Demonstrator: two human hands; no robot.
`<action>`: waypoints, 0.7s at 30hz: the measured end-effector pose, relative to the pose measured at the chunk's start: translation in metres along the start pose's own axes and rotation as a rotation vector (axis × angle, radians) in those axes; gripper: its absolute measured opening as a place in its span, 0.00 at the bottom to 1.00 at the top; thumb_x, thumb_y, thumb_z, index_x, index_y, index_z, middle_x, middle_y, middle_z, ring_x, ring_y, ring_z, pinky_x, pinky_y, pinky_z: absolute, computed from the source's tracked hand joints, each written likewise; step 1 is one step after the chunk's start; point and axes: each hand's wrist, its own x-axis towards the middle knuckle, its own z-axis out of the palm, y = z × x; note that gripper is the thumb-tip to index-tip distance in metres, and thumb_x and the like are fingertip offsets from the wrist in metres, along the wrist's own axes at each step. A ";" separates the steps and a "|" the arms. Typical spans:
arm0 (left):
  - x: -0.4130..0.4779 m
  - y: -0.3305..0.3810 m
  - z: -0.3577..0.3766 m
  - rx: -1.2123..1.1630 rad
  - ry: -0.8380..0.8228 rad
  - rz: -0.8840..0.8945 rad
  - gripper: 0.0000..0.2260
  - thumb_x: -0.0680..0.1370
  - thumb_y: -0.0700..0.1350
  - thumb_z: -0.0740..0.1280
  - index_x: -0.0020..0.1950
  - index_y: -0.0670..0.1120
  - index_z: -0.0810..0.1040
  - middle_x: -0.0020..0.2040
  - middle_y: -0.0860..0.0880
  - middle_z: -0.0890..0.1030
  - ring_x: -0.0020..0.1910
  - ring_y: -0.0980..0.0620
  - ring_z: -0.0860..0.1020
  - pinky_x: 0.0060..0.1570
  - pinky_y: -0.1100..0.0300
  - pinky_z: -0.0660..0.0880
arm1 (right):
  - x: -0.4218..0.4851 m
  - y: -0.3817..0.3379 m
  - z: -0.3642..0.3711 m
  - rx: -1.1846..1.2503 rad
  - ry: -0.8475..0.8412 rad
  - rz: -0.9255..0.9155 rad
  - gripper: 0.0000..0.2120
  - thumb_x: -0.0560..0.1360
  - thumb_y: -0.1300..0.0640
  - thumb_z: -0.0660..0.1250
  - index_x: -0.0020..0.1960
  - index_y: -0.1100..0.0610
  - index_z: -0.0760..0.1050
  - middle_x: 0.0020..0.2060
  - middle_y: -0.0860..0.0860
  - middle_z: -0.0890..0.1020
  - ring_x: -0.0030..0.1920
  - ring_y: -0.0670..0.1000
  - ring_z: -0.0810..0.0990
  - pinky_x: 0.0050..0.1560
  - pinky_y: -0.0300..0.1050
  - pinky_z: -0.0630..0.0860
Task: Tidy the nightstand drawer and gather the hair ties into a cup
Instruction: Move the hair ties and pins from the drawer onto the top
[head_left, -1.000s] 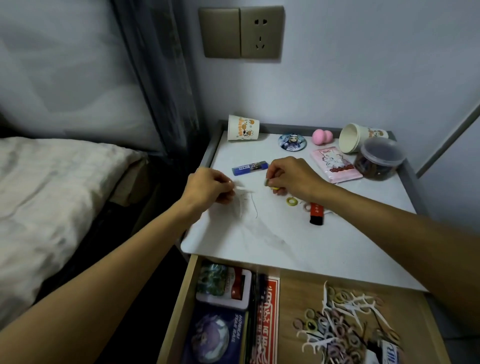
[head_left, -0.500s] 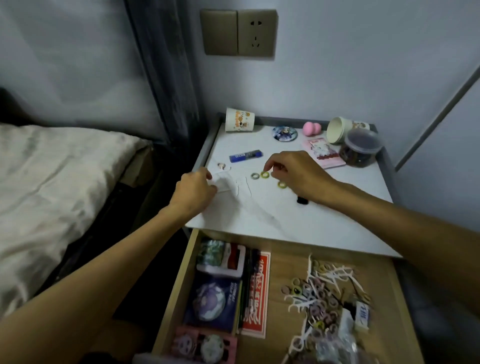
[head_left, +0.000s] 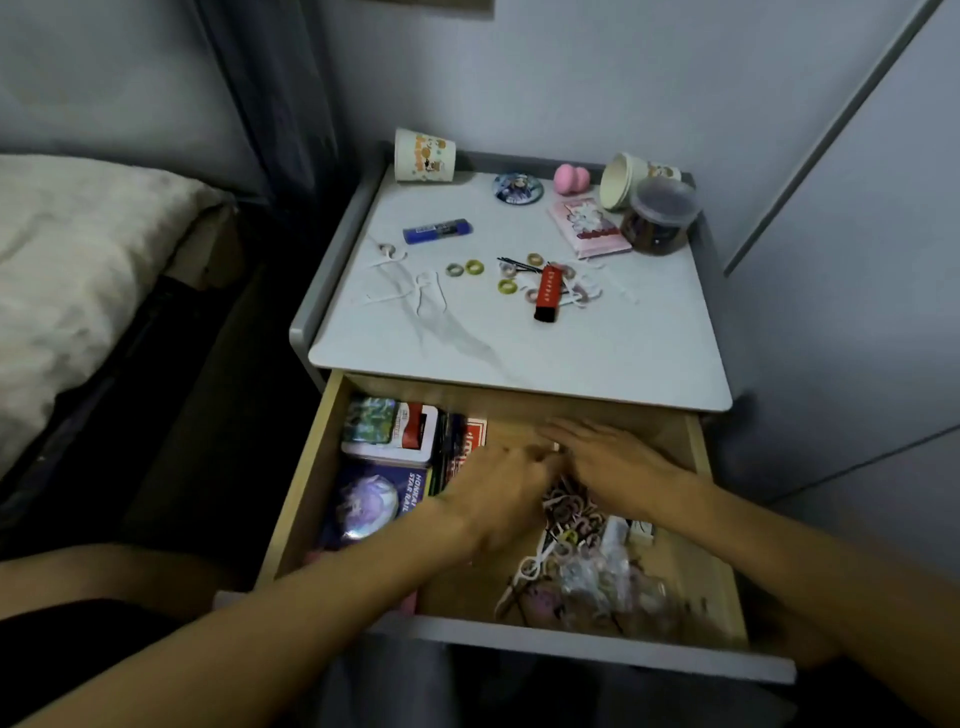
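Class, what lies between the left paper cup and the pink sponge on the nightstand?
A round picture badge lies flat there, shown in the head view.

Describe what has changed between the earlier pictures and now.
Both hands left the nightstand top and came down into the open drawer: the left hand and right hand now lie over its pile of hair ties. The loose hair ties they handled were let go on the top. The printed paper cup, blue tube and lidded jar stayed put.
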 end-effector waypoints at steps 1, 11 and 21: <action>0.001 0.002 0.008 -0.027 -0.040 -0.027 0.22 0.79 0.49 0.64 0.72 0.47 0.66 0.65 0.43 0.76 0.57 0.38 0.78 0.48 0.49 0.73 | 0.004 0.000 -0.001 -0.014 -0.016 -0.007 0.34 0.75 0.63 0.64 0.78 0.54 0.58 0.79 0.52 0.52 0.79 0.53 0.51 0.77 0.46 0.47; 0.008 0.003 0.048 0.009 -0.261 -0.058 0.54 0.68 0.65 0.75 0.80 0.46 0.45 0.78 0.42 0.51 0.68 0.36 0.68 0.63 0.46 0.70 | -0.009 0.011 0.013 0.043 -0.063 0.215 0.20 0.77 0.55 0.63 0.67 0.54 0.65 0.61 0.53 0.76 0.57 0.56 0.79 0.43 0.48 0.71; 0.013 0.011 0.059 -0.155 -0.152 -0.031 0.26 0.77 0.44 0.69 0.72 0.46 0.64 0.65 0.40 0.72 0.59 0.37 0.76 0.54 0.47 0.74 | -0.015 0.010 0.026 0.247 -0.109 0.322 0.25 0.76 0.50 0.65 0.69 0.51 0.60 0.64 0.54 0.67 0.64 0.58 0.71 0.59 0.56 0.73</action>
